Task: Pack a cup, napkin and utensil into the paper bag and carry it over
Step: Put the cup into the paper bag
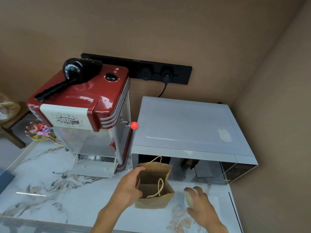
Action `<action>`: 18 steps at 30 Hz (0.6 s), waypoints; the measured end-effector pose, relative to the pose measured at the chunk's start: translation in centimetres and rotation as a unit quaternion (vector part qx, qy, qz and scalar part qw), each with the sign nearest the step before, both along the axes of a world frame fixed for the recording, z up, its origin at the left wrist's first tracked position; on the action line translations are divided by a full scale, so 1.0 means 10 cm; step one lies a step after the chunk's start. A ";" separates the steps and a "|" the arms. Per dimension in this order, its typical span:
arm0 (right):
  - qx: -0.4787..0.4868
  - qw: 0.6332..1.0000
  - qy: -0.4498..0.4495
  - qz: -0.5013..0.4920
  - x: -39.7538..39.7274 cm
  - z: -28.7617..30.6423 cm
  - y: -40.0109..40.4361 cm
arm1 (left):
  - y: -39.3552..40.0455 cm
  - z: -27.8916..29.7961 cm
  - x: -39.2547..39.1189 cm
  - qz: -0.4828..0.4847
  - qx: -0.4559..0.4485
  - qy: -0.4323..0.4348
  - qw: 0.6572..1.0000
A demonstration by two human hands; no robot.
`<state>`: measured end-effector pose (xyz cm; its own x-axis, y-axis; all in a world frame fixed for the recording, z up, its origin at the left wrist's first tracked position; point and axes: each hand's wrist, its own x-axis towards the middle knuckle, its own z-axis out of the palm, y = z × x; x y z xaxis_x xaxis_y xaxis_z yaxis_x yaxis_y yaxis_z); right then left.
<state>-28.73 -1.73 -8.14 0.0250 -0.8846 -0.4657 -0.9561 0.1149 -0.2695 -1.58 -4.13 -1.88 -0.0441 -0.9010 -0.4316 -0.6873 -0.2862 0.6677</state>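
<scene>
A brown paper bag (154, 195) with twine handles stands open on the marble counter (50, 190), just in front of the microwave. My left hand (129, 187) grips the bag's left rim and holds its mouth apart. To the right of the bag, my right hand (200, 204) is wrapped around a pale cup (188, 200) with a blue band, lying tilted in my fingers just above the counter. I see no napkin or utensil; the bag's inside looks dark and bare.
A silver microwave (188, 128) fills the back right, its door right behind the bag. A red popcorn machine (87, 115) stands to the left, with a black hair dryer (74, 76) on top. A wall closes the right side. The counter's front edge is near.
</scene>
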 end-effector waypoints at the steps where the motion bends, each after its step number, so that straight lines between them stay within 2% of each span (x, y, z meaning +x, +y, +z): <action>1: -0.019 0.998 -0.050 -0.011 -0.04 0.13 0.01 | 0.00 0.00 0.01 0.000 0.000 0.003 1.000; 3: -0.081 0.978 -0.186 -0.044 -0.15 0.45 0.01 | 0.00 0.00 0.01 -0.002 0.000 0.003 1.000; 5: -0.109 0.927 -0.348 -0.081 -0.20 0.83 0.02 | 0.00 0.00 0.01 -0.008 -0.002 0.004 1.000; 7: -0.116 0.887 -0.441 -0.068 -0.17 1.14 0.02 | -0.01 0.00 0.01 -0.015 -0.003 0.002 1.000; 11: -0.202 0.915 -0.339 0.080 0.13 1.42 -0.08 | -0.01 0.02 -0.01 -0.027 -0.001 -0.003 1.000; 14: -0.187 0.924 -0.256 0.212 0.40 1.41 -0.24 | -0.02 0.04 0.00 -0.039 -0.001 0.011 0.999; 18: -0.132 0.919 -0.152 0.339 0.69 1.32 -0.41 | -0.03 0.05 0.02 -0.044 -0.016 0.047 0.998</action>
